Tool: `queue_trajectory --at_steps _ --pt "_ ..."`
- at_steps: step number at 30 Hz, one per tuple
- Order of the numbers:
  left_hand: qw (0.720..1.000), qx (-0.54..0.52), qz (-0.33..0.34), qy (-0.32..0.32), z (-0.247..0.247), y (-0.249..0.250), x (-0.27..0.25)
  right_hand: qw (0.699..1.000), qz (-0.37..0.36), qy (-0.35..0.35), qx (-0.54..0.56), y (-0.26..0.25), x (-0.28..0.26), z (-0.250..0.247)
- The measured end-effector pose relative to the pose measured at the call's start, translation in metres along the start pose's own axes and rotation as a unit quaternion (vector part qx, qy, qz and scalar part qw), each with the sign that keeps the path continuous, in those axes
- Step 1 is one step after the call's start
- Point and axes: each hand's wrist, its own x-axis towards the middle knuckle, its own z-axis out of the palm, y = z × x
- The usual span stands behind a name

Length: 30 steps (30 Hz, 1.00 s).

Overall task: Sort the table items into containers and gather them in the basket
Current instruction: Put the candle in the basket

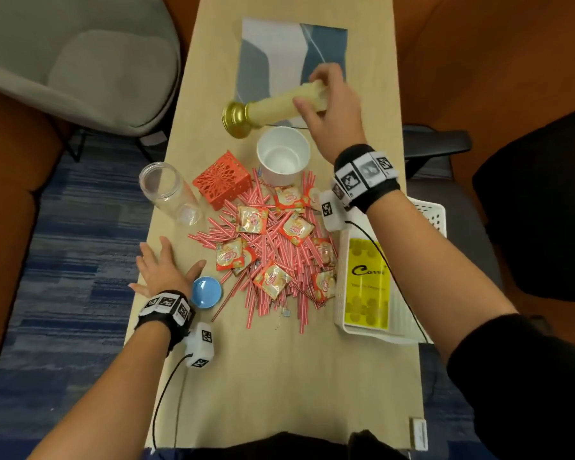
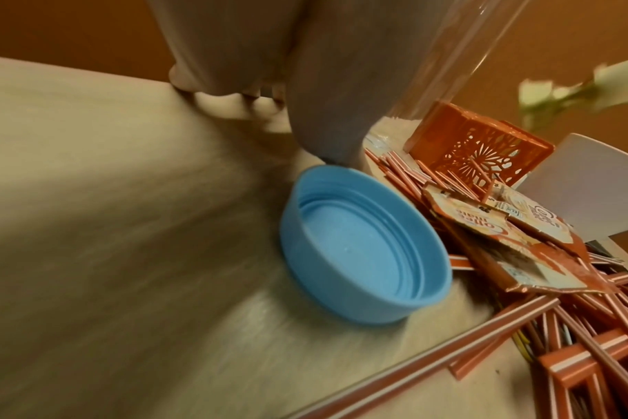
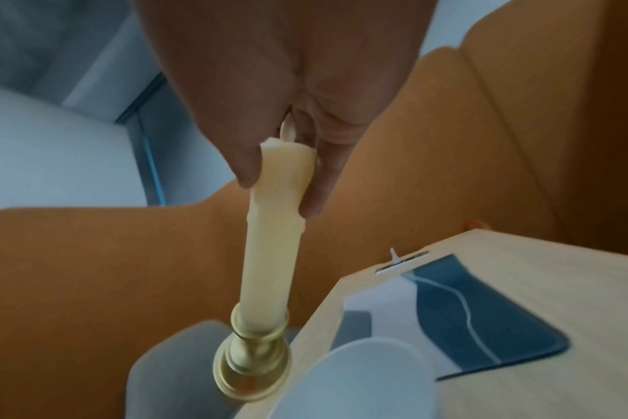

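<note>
Red straws (image 1: 272,260) and sachets (image 1: 251,220) lie unsorted on the bench (image 1: 279,376); containers empty. A candle (image 1: 279,102) is gripped by the right hand (image 1: 332,107); the left hand (image 1: 159,270) rests flat, fingers spread.

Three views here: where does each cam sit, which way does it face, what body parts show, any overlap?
Head: worn on the head, looking down the table; both forearms, left hand flat, right hand holding the candle.
Left wrist: along the left hand's fingers toward the blue lid, sachets and straws.
Right wrist: along the right hand's fingers down the candle to the white cup and placemat.
Shared: head and left wrist both show the lid; head and right wrist both show the candle.
</note>
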Motion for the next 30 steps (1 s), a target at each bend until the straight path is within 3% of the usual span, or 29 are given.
queue_trajectory --at_steps 3,8,13,19,30 --pt "1.000 0.009 0.002 -0.002 0.000 0.000 -0.001 0.998 0.005 0.060 0.019 0.007 -0.039 -0.062" --pt "1.000 0.020 0.023 -0.002 -0.001 -0.002 -0.006 0.988 0.049 0.139 -0.044 0.022 -0.132 -0.164" --pt "0.999 0.016 0.023 -0.024 -0.006 -0.006 -0.014 0.970 0.122 0.172 -0.122 0.023 -0.215 -0.223" --pt "0.997 0.036 0.021 -0.061 -0.012 -0.011 -0.022 0.963 0.160 0.168 -0.138 0.021 -0.268 -0.218" --pt "0.995 0.038 0.049 -0.082 -0.011 -0.031 -0.048 0.964 0.177 0.131 -0.147 0.007 -0.273 -0.192"
